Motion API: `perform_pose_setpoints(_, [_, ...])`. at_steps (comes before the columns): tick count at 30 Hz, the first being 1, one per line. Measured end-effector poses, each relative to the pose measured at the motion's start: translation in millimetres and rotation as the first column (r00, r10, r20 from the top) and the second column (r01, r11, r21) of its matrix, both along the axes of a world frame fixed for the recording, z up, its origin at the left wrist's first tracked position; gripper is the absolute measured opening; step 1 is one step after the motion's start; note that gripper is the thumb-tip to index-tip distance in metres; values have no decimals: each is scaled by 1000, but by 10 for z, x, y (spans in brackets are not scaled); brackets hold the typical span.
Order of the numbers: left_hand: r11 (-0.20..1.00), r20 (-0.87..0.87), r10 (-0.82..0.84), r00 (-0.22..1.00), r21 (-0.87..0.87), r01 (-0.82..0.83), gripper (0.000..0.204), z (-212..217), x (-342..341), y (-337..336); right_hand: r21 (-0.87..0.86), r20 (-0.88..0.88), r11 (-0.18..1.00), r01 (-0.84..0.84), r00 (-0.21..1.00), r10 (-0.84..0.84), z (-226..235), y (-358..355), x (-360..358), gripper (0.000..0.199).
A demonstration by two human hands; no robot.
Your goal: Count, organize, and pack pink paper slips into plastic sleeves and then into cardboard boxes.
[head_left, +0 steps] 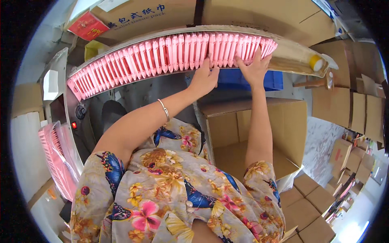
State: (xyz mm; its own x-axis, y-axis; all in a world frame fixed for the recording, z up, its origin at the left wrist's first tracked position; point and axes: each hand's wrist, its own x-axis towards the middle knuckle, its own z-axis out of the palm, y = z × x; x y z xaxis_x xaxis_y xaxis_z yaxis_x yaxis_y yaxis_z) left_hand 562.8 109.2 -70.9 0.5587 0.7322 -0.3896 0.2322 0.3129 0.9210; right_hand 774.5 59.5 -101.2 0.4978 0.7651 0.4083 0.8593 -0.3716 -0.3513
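Observation:
A long curved row of slim pink packs (162, 54) stands on edge along a narrow bench in front of me. My left hand (204, 81) is at the near side of the row, right of its middle. Its fingers are bent against the packs, with the tips partly hidden among them. Closer to the row's right end, my right hand (255, 71) spans several packs, its thumb to the left and its fingers to the right. The packs between and under my hands still stand in the row.
A roll of yellow tape (316, 62) lies at the bench's right end. Below the bench are a blue crate (273, 80) and an open cardboard box (259, 125). Bagged pink packs (58, 158) stand at the left. Large cartons (251, 14) line the back, and more boxes (308, 206) are stacked at right.

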Motion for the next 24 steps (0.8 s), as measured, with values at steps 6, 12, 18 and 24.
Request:
perform_pose_setpoints(6, [352, -488, 26, 873, 822, 448, 25, 203, -241, 103, 25, -8, 999, -31, 999, 31, -23, -54, 61, 98])
perform_pose_setpoints(12, [284, -359, 126, 925, 906, 313, 48, 40, -452, 26, 15, 45, 999, -30, 999, 29, -143, -31, 115, 99])
perform_pose_setpoints(18, [503, 20, 143, 990, 859, -90, 76, -145, -540, -138, -18, -45, 1000, -12, 999, 11, -121, -7, 89, 102])
perform_pose_setpoints(24, [823, 245, 228, 942, 469, -321, 79, 20, -531, -134, -56, -108, 998, -38, 994, 32, -52, -46, 124, 105])
